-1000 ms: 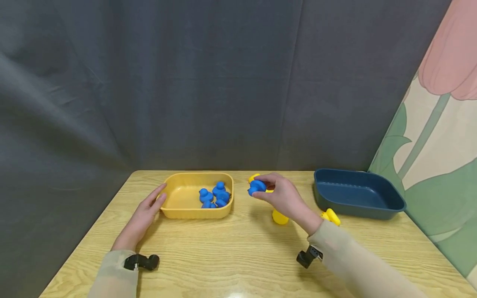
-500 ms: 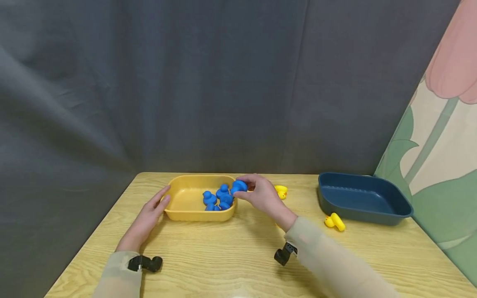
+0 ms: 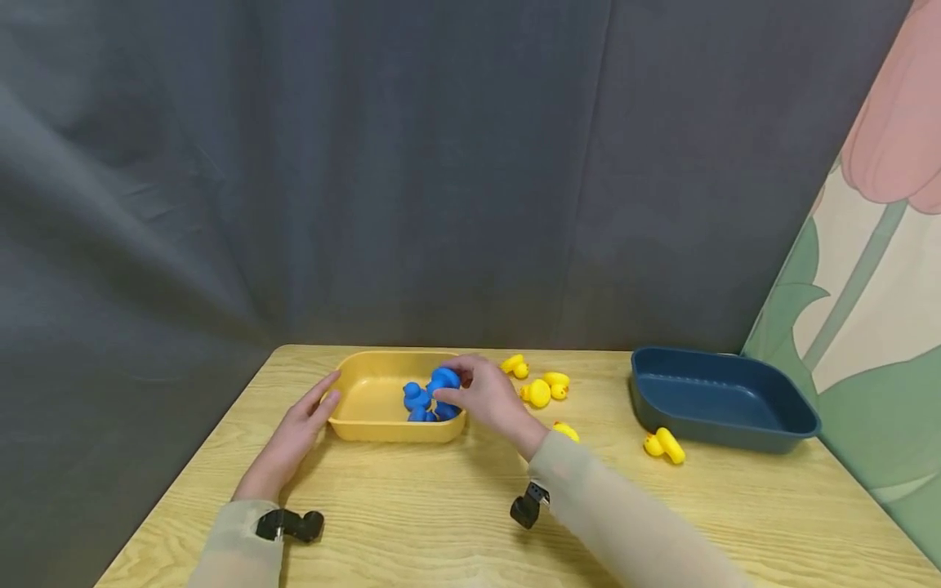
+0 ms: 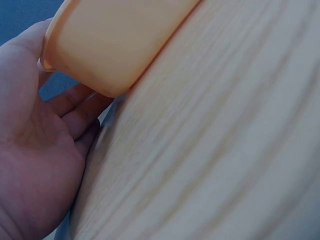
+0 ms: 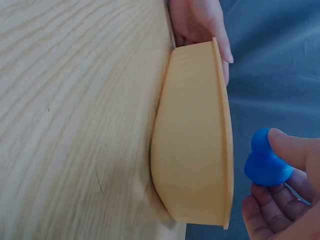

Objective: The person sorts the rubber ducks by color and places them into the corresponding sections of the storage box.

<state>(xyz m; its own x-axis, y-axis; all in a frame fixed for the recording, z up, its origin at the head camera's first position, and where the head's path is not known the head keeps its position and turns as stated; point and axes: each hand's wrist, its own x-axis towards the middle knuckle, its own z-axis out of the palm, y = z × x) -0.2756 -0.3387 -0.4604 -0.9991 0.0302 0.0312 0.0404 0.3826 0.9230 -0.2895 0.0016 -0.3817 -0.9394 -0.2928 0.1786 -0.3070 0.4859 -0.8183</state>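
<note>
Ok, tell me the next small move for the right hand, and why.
Probably lower the blue duck slightly and release it: the right hand pinches it above the yellow tray, where other blue ducks lie, while the left hand touches the tray's opposite end.

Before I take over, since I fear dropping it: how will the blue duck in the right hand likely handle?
The blue duck is probably light: the right hand holds it up in a pinch. It seems fairly stiff; no dent shows. Its rounded body may roll if released.
</note>
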